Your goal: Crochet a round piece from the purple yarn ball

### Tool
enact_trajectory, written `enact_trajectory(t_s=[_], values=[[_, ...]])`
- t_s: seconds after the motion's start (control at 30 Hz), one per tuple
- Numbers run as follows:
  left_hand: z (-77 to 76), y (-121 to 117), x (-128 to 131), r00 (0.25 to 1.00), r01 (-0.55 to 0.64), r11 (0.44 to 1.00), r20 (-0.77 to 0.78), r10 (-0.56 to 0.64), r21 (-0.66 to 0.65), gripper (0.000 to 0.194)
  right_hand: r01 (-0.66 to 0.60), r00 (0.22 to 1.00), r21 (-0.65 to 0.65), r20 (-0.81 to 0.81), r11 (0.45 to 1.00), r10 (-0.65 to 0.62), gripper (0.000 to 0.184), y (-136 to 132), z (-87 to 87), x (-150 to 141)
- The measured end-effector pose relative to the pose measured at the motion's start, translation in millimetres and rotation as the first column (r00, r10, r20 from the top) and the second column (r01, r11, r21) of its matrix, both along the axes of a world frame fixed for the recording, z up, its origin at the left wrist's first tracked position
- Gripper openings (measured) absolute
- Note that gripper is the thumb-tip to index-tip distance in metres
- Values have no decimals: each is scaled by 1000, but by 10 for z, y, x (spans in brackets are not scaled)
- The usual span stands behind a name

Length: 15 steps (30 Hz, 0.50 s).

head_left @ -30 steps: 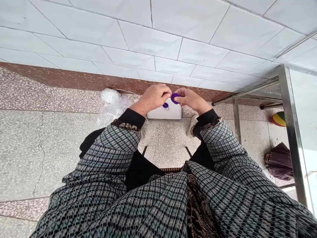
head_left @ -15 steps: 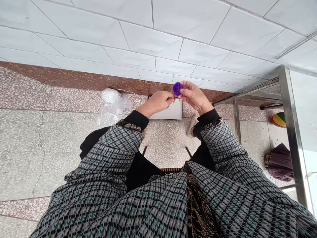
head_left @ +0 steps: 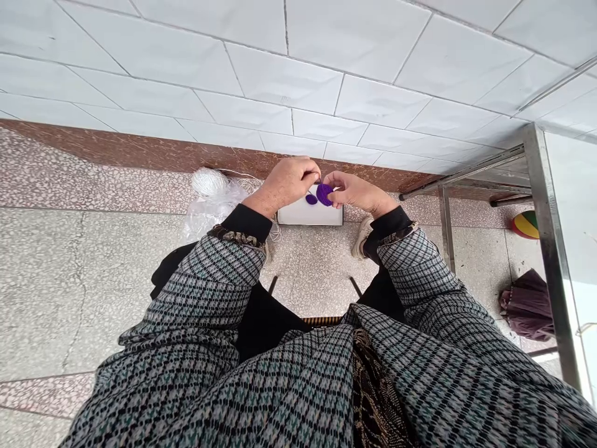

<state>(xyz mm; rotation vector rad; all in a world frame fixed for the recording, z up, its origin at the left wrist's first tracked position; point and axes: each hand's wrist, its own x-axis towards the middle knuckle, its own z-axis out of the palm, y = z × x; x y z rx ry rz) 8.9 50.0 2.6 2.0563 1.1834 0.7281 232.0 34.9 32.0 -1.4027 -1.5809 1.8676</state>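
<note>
Between the thumb and fingers of my right hand (head_left: 352, 190) is a small ball of purple yarn (head_left: 323, 195). My left hand (head_left: 290, 180) is pinched close beside it, at the ball's upper left, with a thin strand of the yarn running from its fingertips. A second, smaller purple ball (head_left: 311, 199) shows just below the left fingers, over the white surface of a shallow tray or box lid (head_left: 303, 216) on the floor. Whether that smaller ball hangs or lies there I cannot tell.
Left of the tray, a ball of white yarn (head_left: 209, 182) and a clear plastic bag (head_left: 205, 214) lie by the tiled wall (head_left: 196, 74). A metal-framed table (head_left: 543, 205) stands at the right, with a colourful ball (head_left: 525, 224) and a folded dark umbrella-like bundle (head_left: 529, 305) beneath it.
My left hand has risen above the purple ball, while my right hand has lowered and shifted left with it. The smaller purple ball now shows beneath the left fingers.
</note>
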Motion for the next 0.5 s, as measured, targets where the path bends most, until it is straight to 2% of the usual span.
enact_trajectory(t_s=[0.07, 0.13, 0.17, 0.23, 0.3, 0.37, 0.43, 0.5], values=[[-14, 14, 0, 999, -48, 999, -4, 48, -18, 19, 9, 990, -19, -140, 1000, -11, 30, -3, 28, 16], [-47, 6, 29, 998, -69, 996, -10, 69, -53, 20, 89, 964, -21, -248, 996, -92, 32, 13, 30, 24], [-65, -7, 53, 999, -52, 996, -10, 52, -78, 21, 154, 949, -14, -277, 988, -152, 34, 26, 20, 26], [-94, -47, 106, 999, 53, 990, -1, -53, -132, 22, 303, 912, 16, -294, 953, -286, 37, 60, -15, 25], [-98, -96, 153, 978, 208, 963, 9, -209, -170, 21, 419, 880, 59, -271, 906, -390, 38, 96, -68, 24], [-72, -136, 176, 942, 330, 924, 7, -335, -192, 21, 457, 878, 97, -210, 884, -431, 35, 123, -123, 21], [-26, -154, 167, 925, 373, 907, 9, -379, -196, 21, 436, 899, 145, -110, 888, -424, 30, 134, -166, 18], [23, -149, 131, 931, 361, 914, 26, -363, -183, 22, 391, 917, 199, -2, 899, -399, 26, 128, -182, 11]])
